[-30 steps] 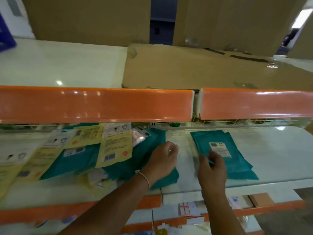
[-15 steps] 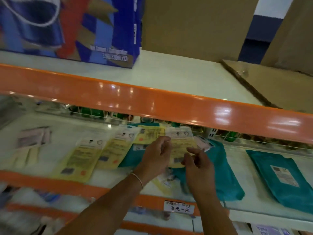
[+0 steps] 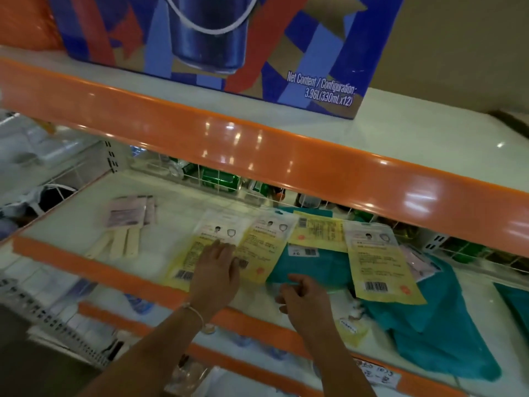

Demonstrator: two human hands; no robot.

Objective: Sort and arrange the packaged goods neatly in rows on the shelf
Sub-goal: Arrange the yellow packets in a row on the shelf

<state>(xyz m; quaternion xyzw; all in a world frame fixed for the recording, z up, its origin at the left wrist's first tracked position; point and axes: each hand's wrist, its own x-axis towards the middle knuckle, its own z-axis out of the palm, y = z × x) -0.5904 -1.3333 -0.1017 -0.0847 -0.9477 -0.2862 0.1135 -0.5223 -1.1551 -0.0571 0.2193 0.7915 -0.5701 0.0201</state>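
**Hands on the packets at the middle shelf**

A big blue box (image 3: 217, 47) with a printed bucket stands on the top shelf, above its orange edge strip (image 3: 257, 150). Below it runs the white middle shelf (image 3: 86, 224), where the packaged goods lie loosely spread rather than in rows.

Teal bags (image 3: 440, 325) sprawl over the right part of the shelf, overlapping one another and reaching its front edge. Four yellow packets (image 3: 380, 262) lie side by side across the centre, some resting on the teal bags. Further left, well apart from these, sits a small stack of pinkish packets (image 3: 128, 213), with pale flat sticks (image 3: 123, 245) just in front of them.

The left hand (image 3: 216, 275) lies flat, fingers straight and together, pressing on the two leftmost yellow packets. The right hand (image 3: 305, 299) is beside it, fingers curled at the near edge of a teal bag; whether it actually pinches the bag cannot be told.
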